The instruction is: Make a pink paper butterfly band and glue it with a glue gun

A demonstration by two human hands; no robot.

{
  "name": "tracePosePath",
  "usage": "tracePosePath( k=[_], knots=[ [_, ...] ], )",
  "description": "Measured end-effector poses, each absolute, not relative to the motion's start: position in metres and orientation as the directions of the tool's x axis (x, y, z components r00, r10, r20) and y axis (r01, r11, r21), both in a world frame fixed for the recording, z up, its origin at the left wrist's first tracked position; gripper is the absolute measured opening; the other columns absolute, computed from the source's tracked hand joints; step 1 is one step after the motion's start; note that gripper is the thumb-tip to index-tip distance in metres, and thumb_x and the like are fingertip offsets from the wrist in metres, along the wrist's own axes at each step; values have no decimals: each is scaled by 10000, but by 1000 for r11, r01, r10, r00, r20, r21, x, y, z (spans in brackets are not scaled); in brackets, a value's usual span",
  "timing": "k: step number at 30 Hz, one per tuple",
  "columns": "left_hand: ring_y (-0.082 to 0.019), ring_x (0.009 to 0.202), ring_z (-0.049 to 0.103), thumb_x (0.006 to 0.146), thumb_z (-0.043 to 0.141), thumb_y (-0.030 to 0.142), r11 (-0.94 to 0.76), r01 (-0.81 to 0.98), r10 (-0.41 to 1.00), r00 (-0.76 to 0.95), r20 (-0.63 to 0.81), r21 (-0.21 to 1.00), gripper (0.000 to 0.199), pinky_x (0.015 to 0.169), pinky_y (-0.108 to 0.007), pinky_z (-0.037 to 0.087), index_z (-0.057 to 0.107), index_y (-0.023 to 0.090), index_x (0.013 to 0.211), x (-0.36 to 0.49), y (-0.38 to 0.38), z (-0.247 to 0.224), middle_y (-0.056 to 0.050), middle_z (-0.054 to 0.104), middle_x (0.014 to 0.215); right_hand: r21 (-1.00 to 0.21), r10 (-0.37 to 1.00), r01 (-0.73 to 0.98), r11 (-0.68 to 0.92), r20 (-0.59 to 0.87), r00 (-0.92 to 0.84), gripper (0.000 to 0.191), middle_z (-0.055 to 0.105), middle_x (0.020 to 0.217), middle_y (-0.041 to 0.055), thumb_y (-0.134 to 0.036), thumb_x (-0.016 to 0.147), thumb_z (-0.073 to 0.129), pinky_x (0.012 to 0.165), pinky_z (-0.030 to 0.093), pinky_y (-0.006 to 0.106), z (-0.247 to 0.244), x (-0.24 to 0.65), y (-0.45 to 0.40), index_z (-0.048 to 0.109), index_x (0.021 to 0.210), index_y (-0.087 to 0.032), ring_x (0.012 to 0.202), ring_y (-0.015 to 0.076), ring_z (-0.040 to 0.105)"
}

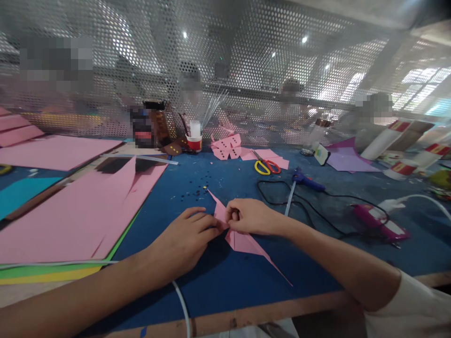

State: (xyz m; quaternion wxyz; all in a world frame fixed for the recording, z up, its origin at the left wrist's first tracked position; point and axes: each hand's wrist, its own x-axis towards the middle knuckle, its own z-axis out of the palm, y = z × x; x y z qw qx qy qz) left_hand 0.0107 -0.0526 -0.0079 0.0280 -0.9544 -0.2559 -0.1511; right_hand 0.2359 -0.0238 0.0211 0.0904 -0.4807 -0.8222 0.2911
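Both hands meet at a folded piece of pink paper (244, 243) above the blue table top. My left hand (185, 239) grips its left edge between thumb and fingertips. On the other side, my right hand (252, 216) pinches the middle of the paper with thumb and curled forefinger. One pointed end of the paper sticks up beyond the fingers; a long thin tip runs toward the front right. Small dark bits and a yellow one (205, 188) lie just past the left hand. Farther back is a pink paper butterfly (226, 146) with black dots.
Scissors (267, 166) with yellow and red handles lie behind my hands. A blue glue gun (308, 180) trails a black cord to a purple power strip (380, 223). Large pink sheets (70, 211) cover the left side. A perforated metal screen (246, 56) stands at the back.
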Motion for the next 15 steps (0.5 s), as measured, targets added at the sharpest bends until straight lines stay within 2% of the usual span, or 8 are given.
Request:
tracePosePath(
  k=[3, 5, 8, 10, 13, 15],
  knots=[
    [-209, 1052, 632, 884, 415, 54, -864, 502, 487, 821, 299, 28, 372, 1069, -454, 368, 652, 200, 1130, 11, -53, -8, -51, 698, 1149, -595, 838, 706, 383, -98, -537, 182, 666, 785, -22, -162, 735, 586, 586, 351, 206, 21, 242, -21, 656, 900, -194, 676, 110, 574],
    [-202, 1056, 628, 887, 403, 51, -861, 506, 495, 815, 302, 47, 400, 1070, -449, 362, 638, 218, 1163, 10, -53, -8, -44, 693, 1168, -609, 860, 703, 369, -64, -506, 154, 668, 794, -12, -211, 785, 588, 598, 362, 208, 20, 248, -20, 646, 926, -185, 692, 114, 581],
    [-197, 1070, 625, 859, 423, 34, -860, 505, 501, 808, 309, 75, 462, 1076, -453, 349, 606, 249, 1224, 9, -53, -8, -30, 684, 1198, -532, 912, 779, 332, -31, -409, 226, 672, 778, 3, -402, 856, 588, 586, 348, 227, 21, 251, -21, 650, 859, -184, 679, 129, 579],
    [-196, 1074, 624, 837, 442, 26, -858, 506, 507, 799, 324, 94, 472, 1090, -458, 335, 608, 252, 1218, 8, -53, -9, -29, 686, 1188, -458, 922, 825, 331, -29, -385, 282, 681, 767, 5, -466, 843, 609, 586, 338, 236, 22, 248, -24, 663, 807, -192, 672, 136, 581],
    [-193, 1078, 624, 823, 439, 11, -852, 505, 520, 782, 344, 139, 486, 1093, -457, 339, 604, 253, 1210, 9, -54, -10, -28, 691, 1162, -405, 931, 857, 320, -32, -363, 236, 698, 777, 8, -434, 800, 665, 596, 345, 239, 24, 242, -28, 686, 801, -199, 684, 144, 601],
    [-183, 1065, 626, 811, 429, -8, -839, 505, 544, 758, 359, 204, 486, 1074, -435, 370, 608, 245, 1185, 10, -54, -9, -25, 700, 1124, -430, 932, 848, 309, -39, -360, 211, 701, 769, 12, -403, 795, 670, 596, 358, 239, 23, 240, -28, 695, 794, -194, 686, 146, 609]
  ],
)
